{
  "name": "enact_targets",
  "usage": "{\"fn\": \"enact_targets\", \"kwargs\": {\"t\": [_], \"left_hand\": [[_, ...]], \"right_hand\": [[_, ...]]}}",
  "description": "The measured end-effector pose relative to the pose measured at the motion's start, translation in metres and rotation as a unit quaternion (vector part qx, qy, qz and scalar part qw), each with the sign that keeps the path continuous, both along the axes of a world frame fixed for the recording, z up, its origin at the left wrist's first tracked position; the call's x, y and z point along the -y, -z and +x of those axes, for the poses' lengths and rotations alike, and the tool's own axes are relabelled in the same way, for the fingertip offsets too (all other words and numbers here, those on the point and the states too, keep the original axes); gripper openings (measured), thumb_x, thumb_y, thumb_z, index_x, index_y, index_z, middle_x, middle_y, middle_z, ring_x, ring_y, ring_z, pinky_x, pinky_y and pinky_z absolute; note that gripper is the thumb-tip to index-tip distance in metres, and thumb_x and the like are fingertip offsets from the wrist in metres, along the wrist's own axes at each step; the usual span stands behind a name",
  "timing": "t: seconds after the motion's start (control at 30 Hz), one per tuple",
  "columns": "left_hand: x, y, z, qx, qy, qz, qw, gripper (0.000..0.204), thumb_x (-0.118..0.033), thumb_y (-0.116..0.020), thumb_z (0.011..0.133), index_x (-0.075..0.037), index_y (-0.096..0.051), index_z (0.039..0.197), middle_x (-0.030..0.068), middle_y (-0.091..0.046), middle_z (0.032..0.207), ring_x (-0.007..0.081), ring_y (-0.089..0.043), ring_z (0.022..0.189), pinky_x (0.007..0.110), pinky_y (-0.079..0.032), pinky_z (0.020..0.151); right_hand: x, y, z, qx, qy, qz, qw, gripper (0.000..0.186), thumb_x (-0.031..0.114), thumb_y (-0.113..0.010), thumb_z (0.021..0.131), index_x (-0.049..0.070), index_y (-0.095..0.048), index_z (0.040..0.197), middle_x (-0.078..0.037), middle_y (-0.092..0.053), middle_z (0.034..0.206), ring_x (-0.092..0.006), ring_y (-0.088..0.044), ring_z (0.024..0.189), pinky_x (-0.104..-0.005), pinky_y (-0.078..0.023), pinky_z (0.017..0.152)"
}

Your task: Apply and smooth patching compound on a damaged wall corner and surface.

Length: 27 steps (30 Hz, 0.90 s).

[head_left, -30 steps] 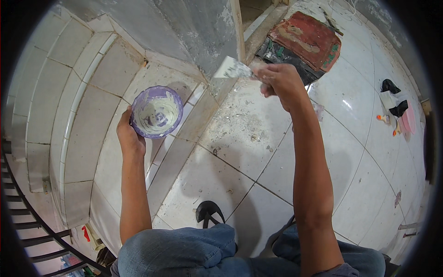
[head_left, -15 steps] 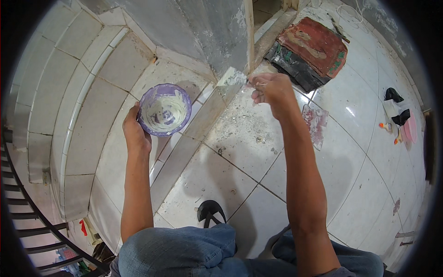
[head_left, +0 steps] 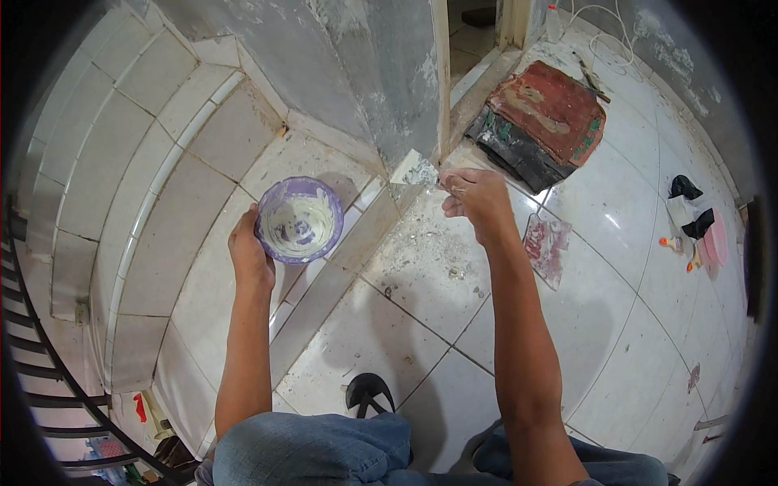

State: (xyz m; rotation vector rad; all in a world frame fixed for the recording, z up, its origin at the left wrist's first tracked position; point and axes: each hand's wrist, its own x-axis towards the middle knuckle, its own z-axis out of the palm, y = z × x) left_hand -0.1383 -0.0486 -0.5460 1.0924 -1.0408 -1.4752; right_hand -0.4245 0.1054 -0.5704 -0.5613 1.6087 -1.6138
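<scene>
My left hand point(head_left: 250, 247) holds a purple plastic bowl point(head_left: 321, 250) by its left side, its inside smeared with off-white paste, above the tiled step. My right hand point(head_left: 478, 202) grips a putty knife point(head_left: 412, 170) with white paste on its flat blade. The blade points left, in front of the foot of the grey wall corner point(head_left: 381, 105) beside the doorway frame; I cannot tell if it touches. Below lies a floor tile point(head_left: 413, 324) strewn with grit and chips toward the wall. A reddish, stained scraper plate point(head_left: 545, 251) lies right of my right forearm.
A folded red and black mat point(head_left: 547, 109) lies by the doorway point(head_left: 470, 32). To the right are black bags point(head_left: 686, 188), a pink basin point(head_left: 713, 239) and orange-handled tools point(head_left: 671, 241). Tiled steps point(head_left: 146, 194) rise at left beside a black railing point(head_left: 49, 397). A white cable point(head_left: 616, 53) lies at the back.
My right hand with the putty knife has moved down and a little left toward the wall's foot. The bowl has shifted slightly right, and the whole view has shifted a little.
</scene>
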Motion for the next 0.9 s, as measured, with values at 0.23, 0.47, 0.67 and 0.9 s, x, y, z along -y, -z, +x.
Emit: {"fn": "enact_targets", "kwargs": {"t": [0.23,0.47,0.67,0.9], "left_hand": [[-0.007,-0.004,-0.008,-0.004,-0.053,-0.02,0.998,0.024,-0.022,-0.055,0.096,-0.005,-0.062,0.081,-0.0001,-0.058,0.077,0.0093,-0.051,0.071,0.027,-0.043,0.068],[0.008,0.022,0.003,0.012,-0.073,-0.05,0.996,0.041,-0.026,-0.058,0.095,-0.015,-0.043,0.058,-0.0064,-0.036,0.06,0.0065,-0.031,0.059,0.028,-0.027,0.055],[0.0,0.012,-0.012,0.069,-0.103,-0.058,0.991,0.041,-0.027,-0.059,0.094,-0.014,-0.043,0.059,-0.0056,-0.037,0.06,0.0062,-0.031,0.059,0.026,-0.028,0.055],[-0.006,0.001,-0.009,0.056,-0.072,-0.043,0.995,0.038,-0.028,-0.061,0.093,-0.011,-0.046,0.062,-0.0053,-0.039,0.059,0.0059,-0.033,0.059,0.026,-0.03,0.053]], "right_hand": [[-0.034,-0.002,0.004,0.067,0.076,-0.108,0.989,0.028,0.013,-0.059,0.092,-0.007,-0.062,0.11,-0.007,-0.066,0.09,-0.0098,-0.056,0.062,-0.0217,-0.047,0.057],[0.0,0.03,0.07,0.04,0.076,-0.111,0.99,0.042,0.013,-0.052,0.096,-0.005,-0.044,0.134,-0.008,-0.061,0.102,-0.0063,-0.045,0.063,-0.0207,-0.039,0.056],[-0.009,0.032,0.074,0.124,0.109,-0.141,0.976,0.048,0.026,-0.054,0.097,0.0,-0.043,0.136,-0.003,-0.056,0.091,-0.0056,-0.043,0.058,-0.0195,-0.034,0.049],[-0.048,0.021,0.078,0.246,-0.011,-0.275,0.929,0.051,0.025,-0.057,0.093,0.0,-0.04,0.135,-0.008,-0.059,0.094,-0.01,-0.047,0.059,-0.0226,-0.038,0.049]]}}
